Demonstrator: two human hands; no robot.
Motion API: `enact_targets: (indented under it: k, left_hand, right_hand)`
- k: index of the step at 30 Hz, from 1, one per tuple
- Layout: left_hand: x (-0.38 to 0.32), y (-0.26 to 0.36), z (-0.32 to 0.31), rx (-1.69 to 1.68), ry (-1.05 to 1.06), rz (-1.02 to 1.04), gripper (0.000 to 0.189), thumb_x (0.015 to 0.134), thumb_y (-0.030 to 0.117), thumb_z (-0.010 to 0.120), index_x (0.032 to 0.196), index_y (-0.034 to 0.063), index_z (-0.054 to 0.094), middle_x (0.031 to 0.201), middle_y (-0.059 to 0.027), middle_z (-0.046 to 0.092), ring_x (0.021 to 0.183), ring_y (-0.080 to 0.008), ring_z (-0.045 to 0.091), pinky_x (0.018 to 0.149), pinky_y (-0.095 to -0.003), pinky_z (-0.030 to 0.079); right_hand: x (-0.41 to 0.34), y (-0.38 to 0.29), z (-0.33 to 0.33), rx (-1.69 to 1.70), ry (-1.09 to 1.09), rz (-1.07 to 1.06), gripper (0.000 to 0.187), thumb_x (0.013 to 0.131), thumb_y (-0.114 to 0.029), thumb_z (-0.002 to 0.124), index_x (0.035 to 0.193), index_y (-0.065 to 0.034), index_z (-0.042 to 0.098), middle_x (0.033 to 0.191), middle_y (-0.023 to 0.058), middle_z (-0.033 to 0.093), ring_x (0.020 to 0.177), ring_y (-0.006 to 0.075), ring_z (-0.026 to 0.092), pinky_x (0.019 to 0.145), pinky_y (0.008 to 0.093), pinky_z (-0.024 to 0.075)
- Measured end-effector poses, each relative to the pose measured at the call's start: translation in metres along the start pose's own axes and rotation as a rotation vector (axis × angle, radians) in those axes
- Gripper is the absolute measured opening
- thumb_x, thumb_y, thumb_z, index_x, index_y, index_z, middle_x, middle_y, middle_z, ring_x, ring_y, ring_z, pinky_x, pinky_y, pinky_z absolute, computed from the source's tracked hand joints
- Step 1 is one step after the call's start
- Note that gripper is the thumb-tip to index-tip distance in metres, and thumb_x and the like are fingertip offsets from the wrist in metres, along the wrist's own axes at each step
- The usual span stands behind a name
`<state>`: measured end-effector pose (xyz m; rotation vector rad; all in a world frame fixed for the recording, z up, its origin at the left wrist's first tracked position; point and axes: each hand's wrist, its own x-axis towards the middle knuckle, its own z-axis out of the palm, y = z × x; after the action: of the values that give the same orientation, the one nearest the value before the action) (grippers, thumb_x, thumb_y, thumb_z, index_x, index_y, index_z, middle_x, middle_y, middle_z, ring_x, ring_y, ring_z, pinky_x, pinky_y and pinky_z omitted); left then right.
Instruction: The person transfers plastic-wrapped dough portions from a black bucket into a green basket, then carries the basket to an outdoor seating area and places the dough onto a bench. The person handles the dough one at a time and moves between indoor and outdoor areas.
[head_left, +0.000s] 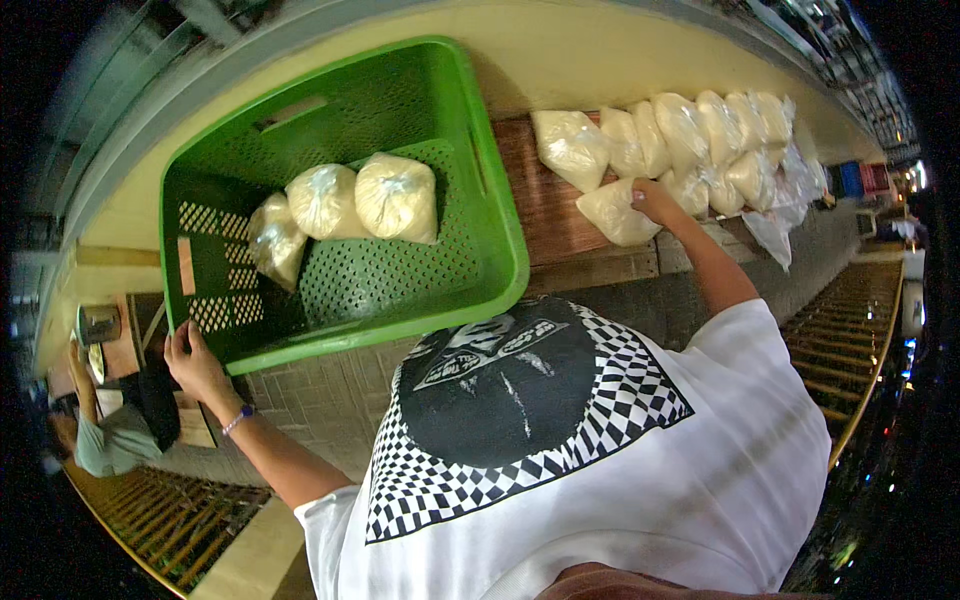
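A large green perforated plastic basket (499, 225) stands before me, tilted in the view. Inside it lie three knotted clear plastic bags of a pale yellowish filling, among them a full bag (397, 199) towards the right. My left hand (196, 367) is at the basket's near left corner, its fingers on the rim. To the right of the basket, my right hand (654, 202) grips the top of a similar filled plastic bag (615, 214) at the near edge of a wooden bench. Several more such bags (682, 135) stand in two rows beyond and beside it.
The brown wooden bench (547, 202) runs along a yellow wall (592, 52). Loose clear plastic (780, 217) hangs over the bench's edge at the right. At far left sits another person (120, 439) beside a metal pot (100, 324). Slatted railings (847, 345) flank the tiled floor (322, 397).
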<state>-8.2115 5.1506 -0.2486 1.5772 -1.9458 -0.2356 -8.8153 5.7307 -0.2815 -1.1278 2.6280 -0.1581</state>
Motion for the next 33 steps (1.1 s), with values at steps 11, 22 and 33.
enact_targets:
  k: [11, 22, 33]
  left_hand:
    - [-0.006, 0.042, -0.007, 0.086, 0.080, 0.049, 0.026, 0.089, 0.037, 0.063, 0.101, 0.0167, 0.074, 0.126, -0.0119, 0.058, 0.114, -0.0321, 0.055, 0.089, -0.0439, 0.048]
    - [-0.007, 0.055, -0.022, 0.096, 0.149, 0.061, 0.025, 0.088, 0.036, 0.065, 0.096, 0.0151, 0.075, 0.118, -0.0125, 0.059, 0.113, -0.0322, 0.054, 0.092, -0.0439, 0.046]
    - [-0.020, 0.087, -0.031, 0.090, 0.173, 0.103, 0.021, 0.087, 0.031, 0.066, 0.096, 0.0138, 0.074, 0.118, -0.0124, 0.062, 0.106, -0.0342, 0.057, 0.089, -0.0426, 0.046]
  right_hand:
    - [-0.003, -0.019, -0.045, 1.000, 0.239, 0.447, 0.019, 0.083, 0.001, 0.065, 0.085, -0.0103, 0.050, 0.073, 0.0014, 0.050, 0.047, 0.0100, 0.042, 0.041, 0.0259, 0.0335]
    - [-0.008, -0.203, -0.253, 0.889, 0.389, -0.261, 0.019, 0.084, -0.014, 0.069, 0.088, -0.0132, 0.050, 0.073, -0.0061, 0.050, 0.054, 0.0038, 0.044, 0.044, 0.0190, 0.0371]
    - [0.082, -0.383, -0.251, 0.962, -0.111, -0.556, 0.023, 0.076, -0.002, 0.074, 0.092, -0.0043, 0.057, 0.073, 0.0053, 0.060, 0.051, 0.0110, 0.052, 0.043, 0.0232, 0.0378]
